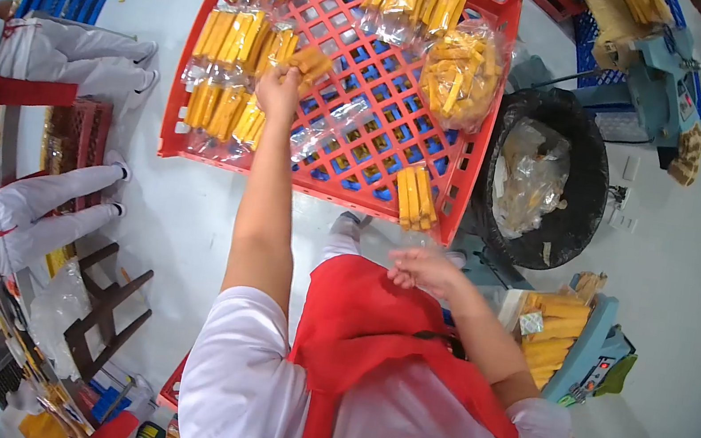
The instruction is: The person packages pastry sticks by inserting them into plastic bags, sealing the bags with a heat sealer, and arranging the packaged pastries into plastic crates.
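My left hand (277, 92) reaches over a red plastic crate (343, 16) with its fingers closed on a clear packet of yellow sticks (309, 64). Beneath and beside that hand, several similar packets (237, 37) lie in rows along the crate's left side. A flat clear plastic wrapper (332, 127) rests on the lattice to the right of my left wrist. My right hand (426, 271) hangs in front of my red apron, fingers loosely apart and holding nothing. A small bundle of yellow sticks (414, 197) sits just above it at the crate's near right corner.
A bulging bag of yellow pieces (460, 73) occupies the crate's right side. Close by stands a black-lined bin (581, 207) with plastic scraps. Machines (646, 95) are at right, one beside stacked yellow packs (555, 328). Two people in white (76, 64) stand at left.
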Demonstrator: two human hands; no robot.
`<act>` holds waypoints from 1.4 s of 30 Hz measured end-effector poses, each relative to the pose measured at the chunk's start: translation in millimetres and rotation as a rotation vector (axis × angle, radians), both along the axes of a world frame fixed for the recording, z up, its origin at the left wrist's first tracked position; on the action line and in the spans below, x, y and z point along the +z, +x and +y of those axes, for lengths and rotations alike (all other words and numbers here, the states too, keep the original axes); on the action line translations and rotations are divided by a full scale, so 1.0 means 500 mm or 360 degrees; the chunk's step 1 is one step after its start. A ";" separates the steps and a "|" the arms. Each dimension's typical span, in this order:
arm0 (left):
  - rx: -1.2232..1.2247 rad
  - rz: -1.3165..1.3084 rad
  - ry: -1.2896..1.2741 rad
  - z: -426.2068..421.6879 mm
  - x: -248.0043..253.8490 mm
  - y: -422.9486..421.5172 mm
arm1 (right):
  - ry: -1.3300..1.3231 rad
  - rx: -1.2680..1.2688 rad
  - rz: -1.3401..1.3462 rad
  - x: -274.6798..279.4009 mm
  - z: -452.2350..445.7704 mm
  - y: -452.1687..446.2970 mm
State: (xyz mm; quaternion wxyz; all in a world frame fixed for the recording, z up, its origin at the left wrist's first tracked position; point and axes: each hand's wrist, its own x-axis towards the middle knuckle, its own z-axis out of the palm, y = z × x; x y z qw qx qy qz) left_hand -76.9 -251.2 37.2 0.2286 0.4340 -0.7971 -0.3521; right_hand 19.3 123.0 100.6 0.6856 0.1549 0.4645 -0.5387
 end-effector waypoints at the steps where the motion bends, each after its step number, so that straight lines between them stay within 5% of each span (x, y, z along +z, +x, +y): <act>1: -0.0311 -0.0131 0.0064 -0.012 0.060 0.001 | -0.0176 0.0023 0.0194 0.022 -0.010 -0.020; 6: -0.1423 -0.0396 0.0439 0.044 0.457 0.036 | -0.0251 -0.0460 0.0153 0.111 -0.050 -0.110; 13: -0.2454 0.0229 -0.0236 0.197 0.784 0.029 | -0.1226 -0.0761 -0.0012 0.234 -0.046 -0.130; 17: -0.2043 0.0958 -0.0860 0.302 0.829 0.010 | -0.1633 -0.0864 0.0212 0.304 -0.020 -0.133; 18: -0.2087 0.0991 -0.0873 0.334 0.824 0.012 | -0.1625 -0.0978 0.0347 0.328 -0.010 -0.133; 20: -0.1365 0.1552 -0.0370 0.394 0.776 0.009 | -0.1661 -0.1159 0.0393 0.388 0.009 -0.129; 23: -0.1674 0.1302 0.1151 0.509 0.728 0.066 | -0.1740 -0.1285 0.1117 0.472 0.039 -0.139; 27: -0.1625 0.1313 0.1121 0.578 0.689 0.070 | -0.1450 -0.1454 0.1625 0.465 0.070 -0.136; 29: -0.1721 0.1349 0.1422 0.572 0.697 0.067 | -0.1346 -0.1487 0.1754 0.469 0.074 -0.123; 33: -0.1782 0.1445 0.1569 0.559 0.688 0.066 | -0.1367 -0.1561 0.1724 0.466 0.070 -0.117; 36: -0.2083 0.1314 0.1779 0.529 0.674 0.062 | -0.1559 -0.1677 0.1236 0.477 0.072 -0.108; 38: -0.2357 0.1317 0.1436 0.521 0.671 0.065 | -0.1875 -0.1132 0.0584 0.473 0.081 -0.110; 42: -0.2471 0.1238 0.1315 0.518 0.683 0.076 | -0.1466 -0.1240 0.1078 0.447 0.064 -0.117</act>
